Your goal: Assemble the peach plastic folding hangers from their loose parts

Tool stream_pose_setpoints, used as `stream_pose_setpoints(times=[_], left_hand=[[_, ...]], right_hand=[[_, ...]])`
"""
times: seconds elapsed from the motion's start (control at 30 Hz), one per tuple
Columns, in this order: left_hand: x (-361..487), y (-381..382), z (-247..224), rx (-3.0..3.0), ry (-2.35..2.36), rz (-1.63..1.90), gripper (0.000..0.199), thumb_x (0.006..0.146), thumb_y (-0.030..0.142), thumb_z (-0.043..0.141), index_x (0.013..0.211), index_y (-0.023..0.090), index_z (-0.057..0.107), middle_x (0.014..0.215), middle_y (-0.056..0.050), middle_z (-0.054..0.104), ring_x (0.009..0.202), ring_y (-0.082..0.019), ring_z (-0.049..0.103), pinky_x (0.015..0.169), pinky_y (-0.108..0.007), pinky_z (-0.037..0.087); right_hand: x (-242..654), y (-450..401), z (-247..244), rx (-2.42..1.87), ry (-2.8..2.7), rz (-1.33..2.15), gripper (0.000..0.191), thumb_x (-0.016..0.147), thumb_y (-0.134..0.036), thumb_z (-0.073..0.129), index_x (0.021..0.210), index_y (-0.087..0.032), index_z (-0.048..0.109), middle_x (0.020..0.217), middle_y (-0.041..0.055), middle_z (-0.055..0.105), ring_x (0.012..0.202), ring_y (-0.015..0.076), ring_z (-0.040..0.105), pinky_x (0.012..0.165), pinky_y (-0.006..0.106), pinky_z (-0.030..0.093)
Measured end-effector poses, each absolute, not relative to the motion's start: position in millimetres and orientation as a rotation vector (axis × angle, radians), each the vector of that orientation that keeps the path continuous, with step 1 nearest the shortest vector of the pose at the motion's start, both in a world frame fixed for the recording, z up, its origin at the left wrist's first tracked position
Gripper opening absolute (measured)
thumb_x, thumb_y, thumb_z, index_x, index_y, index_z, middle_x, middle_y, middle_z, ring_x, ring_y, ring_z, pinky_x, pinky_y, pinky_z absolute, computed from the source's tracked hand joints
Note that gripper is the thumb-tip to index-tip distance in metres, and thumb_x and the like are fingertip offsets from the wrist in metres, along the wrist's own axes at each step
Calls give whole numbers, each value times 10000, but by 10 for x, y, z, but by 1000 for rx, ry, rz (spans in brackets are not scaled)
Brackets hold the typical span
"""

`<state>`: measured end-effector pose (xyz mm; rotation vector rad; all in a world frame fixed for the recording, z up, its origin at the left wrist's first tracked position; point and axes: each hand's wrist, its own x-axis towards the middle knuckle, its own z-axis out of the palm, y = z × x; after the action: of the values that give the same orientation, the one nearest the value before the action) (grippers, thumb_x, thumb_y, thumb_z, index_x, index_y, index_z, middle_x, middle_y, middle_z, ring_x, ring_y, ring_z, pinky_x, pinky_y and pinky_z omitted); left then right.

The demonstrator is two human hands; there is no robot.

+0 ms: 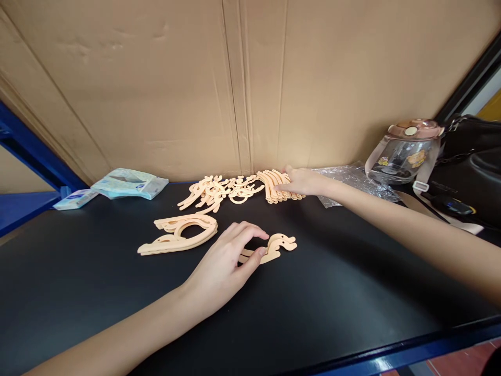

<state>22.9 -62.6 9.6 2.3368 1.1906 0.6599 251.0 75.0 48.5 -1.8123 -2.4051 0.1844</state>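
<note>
My left grip meets curved pieces, my right grip the one-o'clock stack; whether either clasps, I can't tell.

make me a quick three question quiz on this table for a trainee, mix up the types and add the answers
1. Is the left hand or the right hand at the neat row of beige pieces?
2. True or false: the larger blue-and-white pack lies left of the jumbled pile in the picture.
3. What colour is the lid of the clear bottle?
a) green
b) brown
c) yellow

Key:
1. The right hand.
2. True.
3. b.
</note>
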Motion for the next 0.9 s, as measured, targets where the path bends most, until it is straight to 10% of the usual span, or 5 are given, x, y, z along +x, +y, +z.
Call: stream_pose_setpoints(times=[0.9], left_hand=[[234,-648,71,2444,1214,716,210,974,294,438,1166,265,516,1249,-29,539,1168,-213,481,998,-391,414]], right_hand=[[2729,47,365,-1355,-2307,-107,439,803,-270,470,1231,-168,463,586,-49,576,505,166,525,569,260,371]])
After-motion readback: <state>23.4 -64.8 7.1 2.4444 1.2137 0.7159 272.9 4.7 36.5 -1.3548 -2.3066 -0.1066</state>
